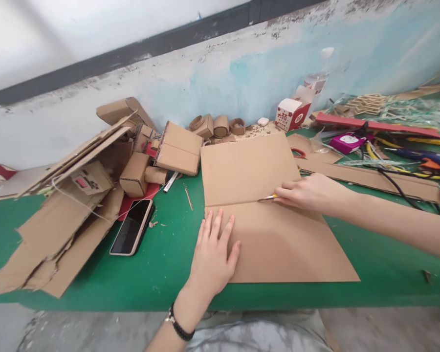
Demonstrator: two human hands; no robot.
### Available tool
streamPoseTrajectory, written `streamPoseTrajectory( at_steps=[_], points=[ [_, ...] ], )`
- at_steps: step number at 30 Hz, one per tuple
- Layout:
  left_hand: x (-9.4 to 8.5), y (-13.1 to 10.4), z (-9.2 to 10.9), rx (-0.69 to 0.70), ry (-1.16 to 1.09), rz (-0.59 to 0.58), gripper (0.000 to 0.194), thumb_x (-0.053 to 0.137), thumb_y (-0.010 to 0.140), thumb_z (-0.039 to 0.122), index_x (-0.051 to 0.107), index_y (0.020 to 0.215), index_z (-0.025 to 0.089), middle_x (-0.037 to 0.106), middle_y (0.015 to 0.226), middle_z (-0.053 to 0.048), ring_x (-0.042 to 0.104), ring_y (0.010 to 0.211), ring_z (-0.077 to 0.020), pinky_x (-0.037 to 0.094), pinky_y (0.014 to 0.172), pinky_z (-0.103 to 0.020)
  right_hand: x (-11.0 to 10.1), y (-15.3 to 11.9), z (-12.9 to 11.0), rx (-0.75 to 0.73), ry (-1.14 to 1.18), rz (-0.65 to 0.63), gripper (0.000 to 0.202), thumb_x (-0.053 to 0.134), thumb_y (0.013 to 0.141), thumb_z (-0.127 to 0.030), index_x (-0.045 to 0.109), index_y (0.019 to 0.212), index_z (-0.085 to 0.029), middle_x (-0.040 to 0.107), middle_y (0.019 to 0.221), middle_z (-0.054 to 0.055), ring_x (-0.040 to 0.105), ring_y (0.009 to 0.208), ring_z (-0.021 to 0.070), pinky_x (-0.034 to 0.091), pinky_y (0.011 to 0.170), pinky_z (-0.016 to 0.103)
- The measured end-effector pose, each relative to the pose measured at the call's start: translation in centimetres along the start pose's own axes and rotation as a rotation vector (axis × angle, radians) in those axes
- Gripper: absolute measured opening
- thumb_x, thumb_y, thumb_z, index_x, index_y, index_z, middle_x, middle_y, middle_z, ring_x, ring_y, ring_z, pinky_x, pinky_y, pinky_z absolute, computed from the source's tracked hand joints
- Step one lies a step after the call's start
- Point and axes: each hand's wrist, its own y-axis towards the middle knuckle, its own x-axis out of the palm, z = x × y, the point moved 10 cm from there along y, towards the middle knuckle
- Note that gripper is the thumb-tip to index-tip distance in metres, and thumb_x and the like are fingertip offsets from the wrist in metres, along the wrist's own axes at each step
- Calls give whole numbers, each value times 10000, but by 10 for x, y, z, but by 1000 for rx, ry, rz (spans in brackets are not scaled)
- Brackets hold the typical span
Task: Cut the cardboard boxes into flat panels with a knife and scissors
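A large cardboard sheet (275, 244) lies on the green table, with a crease or cut line running across its middle. My left hand (214, 256) rests on the sheet's left part, fingers spread and holding nothing. My right hand (302, 192) is closed around a small cutter (269, 197) with a yellow part near the fingers. The cutter's thin tip touches the sheet along the line. Beyond that line, the sheet's upper part (247, 166) reaches toward the wall.
Left of the sheet lie a phone (131, 227), a white pen (171, 182) and stacked cardboard pieces (55, 230). Small cardboard boxes (179, 146) stand behind. At the right are a cardboard strip (374, 181), a purple box (347, 142), a blue glue gun (429, 159) and a red-white box (293, 113).
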Motion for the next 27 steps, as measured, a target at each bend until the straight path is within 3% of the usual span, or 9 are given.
streamPoseTrajectory(
  at_steps=[18, 27],
  points=[
    [1, 0, 0, 7, -7, -11, 573, 451, 1119, 362, 450, 1666, 192, 296, 1791, -152, 234, 1664, -394, 362, 1292, -648, 11, -15, 15, 38, 67, -78, 429, 368, 1163, -389, 660, 900, -218, 686, 700, 19, 526, 512, 139, 107, 527, 339],
    [-3, 1, -4, 37, 18, 2, 588, 461, 1111, 347, 428, 1684, 216, 329, 1781, -137, 271, 1655, -382, 382, 1280, -643, 0, -16, 7, 68, 48, -99, 419, 387, 1154, -359, 667, 886, -199, 702, 701, 32, 568, 509, 127, 94, 543, 339]
  ],
)
